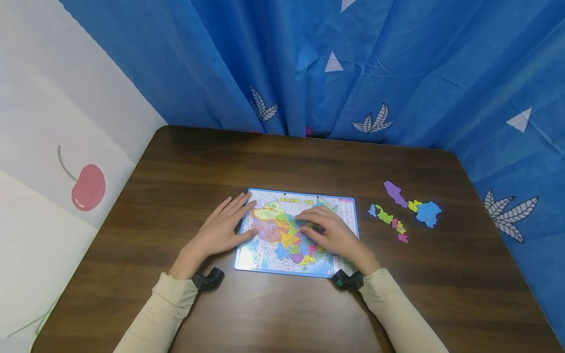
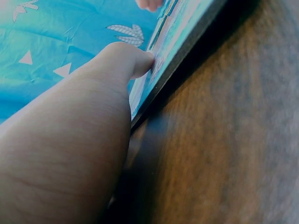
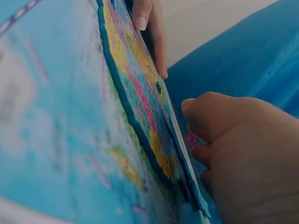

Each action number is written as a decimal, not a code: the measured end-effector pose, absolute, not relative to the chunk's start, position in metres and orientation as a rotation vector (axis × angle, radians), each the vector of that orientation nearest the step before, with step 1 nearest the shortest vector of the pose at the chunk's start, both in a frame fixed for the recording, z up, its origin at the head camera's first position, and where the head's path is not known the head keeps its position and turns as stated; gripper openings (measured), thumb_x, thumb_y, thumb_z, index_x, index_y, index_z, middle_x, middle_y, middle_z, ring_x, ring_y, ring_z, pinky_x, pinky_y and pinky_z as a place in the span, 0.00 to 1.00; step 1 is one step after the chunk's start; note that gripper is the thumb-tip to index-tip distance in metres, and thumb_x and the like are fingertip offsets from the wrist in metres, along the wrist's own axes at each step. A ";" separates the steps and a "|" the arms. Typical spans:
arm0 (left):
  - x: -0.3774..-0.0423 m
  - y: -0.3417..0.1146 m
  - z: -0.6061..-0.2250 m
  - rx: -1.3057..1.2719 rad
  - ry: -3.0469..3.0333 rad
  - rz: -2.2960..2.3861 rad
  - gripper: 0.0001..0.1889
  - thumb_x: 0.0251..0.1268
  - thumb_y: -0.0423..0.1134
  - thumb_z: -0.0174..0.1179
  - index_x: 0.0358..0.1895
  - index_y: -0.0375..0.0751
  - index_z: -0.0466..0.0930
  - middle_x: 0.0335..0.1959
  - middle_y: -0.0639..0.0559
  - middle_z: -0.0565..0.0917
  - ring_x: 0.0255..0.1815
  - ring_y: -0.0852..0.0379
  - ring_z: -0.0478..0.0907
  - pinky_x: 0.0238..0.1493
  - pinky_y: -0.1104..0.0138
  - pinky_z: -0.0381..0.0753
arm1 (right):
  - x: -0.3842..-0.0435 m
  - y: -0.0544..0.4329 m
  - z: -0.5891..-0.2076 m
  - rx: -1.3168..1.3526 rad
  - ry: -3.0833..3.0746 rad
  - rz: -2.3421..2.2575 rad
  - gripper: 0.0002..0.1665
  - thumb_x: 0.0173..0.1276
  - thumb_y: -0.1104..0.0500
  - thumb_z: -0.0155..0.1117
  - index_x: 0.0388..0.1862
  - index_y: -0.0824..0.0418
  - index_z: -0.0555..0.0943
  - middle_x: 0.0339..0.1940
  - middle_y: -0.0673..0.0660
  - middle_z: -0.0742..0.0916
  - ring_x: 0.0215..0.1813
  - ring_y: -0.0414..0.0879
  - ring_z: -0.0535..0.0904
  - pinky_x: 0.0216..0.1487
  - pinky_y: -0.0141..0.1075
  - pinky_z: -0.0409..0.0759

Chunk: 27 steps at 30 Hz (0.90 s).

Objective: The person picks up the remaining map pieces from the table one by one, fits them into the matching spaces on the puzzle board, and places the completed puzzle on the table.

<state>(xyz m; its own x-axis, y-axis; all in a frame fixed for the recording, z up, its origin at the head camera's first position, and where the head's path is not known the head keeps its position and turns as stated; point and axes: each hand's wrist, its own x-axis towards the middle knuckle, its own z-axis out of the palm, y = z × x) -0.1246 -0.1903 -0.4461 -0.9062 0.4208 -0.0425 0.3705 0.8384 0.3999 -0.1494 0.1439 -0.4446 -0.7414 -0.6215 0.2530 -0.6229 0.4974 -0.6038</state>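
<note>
A magnetic puzzle board (image 1: 348, 235) with a coloured map of China lies on the table, many map pieces (image 1: 289, 239) filling its frame. My left hand (image 1: 225, 225) rests on the board's left edge with fingers spread and thumb over the border; its thumb also shows against the board in the left wrist view. The right hand (image 1: 331, 233) is over the right half of the map, fingers and thumb loosely bent close to the pieces. In the right wrist view, this hand (image 3: 247, 140) shows no piece between thumb and fingers. Its palm covers part of the map's east.
To the right of the board lie loose puzzle pieces: a purple one (image 1: 395, 193), a large blue one (image 1: 428, 214), a yellow one (image 1: 414, 205), a green one (image 1: 384, 214) and several small ones. A blue curtain (image 1: 273, 73) hangs behind the brown table (image 1: 198, 157); a white wall stands left.
</note>
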 end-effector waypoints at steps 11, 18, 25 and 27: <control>-0.123 -0.189 -0.445 0.629 2.895 0.596 0.43 0.70 0.67 0.55 0.82 0.50 0.58 0.86 0.52 0.49 0.87 0.51 0.42 0.85 0.52 0.39 | -0.146 0.148 -0.445 1.097 -2.681 1.118 0.18 0.72 0.55 0.71 0.60 0.50 0.86 0.57 0.45 0.88 0.61 0.43 0.80 0.63 0.47 0.81; -0.123 -0.190 -0.446 0.638 2.897 0.592 0.43 0.70 0.67 0.55 0.82 0.50 0.58 0.86 0.52 0.49 0.87 0.51 0.42 0.85 0.52 0.38 | -0.145 0.151 -0.446 1.070 -2.667 1.114 0.18 0.72 0.56 0.70 0.59 0.50 0.86 0.56 0.44 0.88 0.61 0.43 0.80 0.61 0.47 0.82; -0.123 -0.189 -0.443 0.652 2.915 0.602 0.44 0.69 0.66 0.57 0.82 0.47 0.60 0.86 0.50 0.51 0.87 0.49 0.44 0.85 0.50 0.41 | -0.144 0.154 -0.446 1.047 -2.645 1.111 0.19 0.71 0.57 0.71 0.60 0.51 0.86 0.56 0.44 0.88 0.60 0.42 0.80 0.62 0.45 0.82; -0.122 -0.189 -0.442 0.648 2.906 0.605 0.44 0.69 0.66 0.56 0.82 0.47 0.59 0.86 0.50 0.51 0.87 0.49 0.44 0.85 0.50 0.40 | -0.144 0.155 -0.446 1.048 -2.631 1.106 0.19 0.71 0.58 0.71 0.60 0.51 0.86 0.55 0.45 0.88 0.60 0.43 0.81 0.62 0.45 0.81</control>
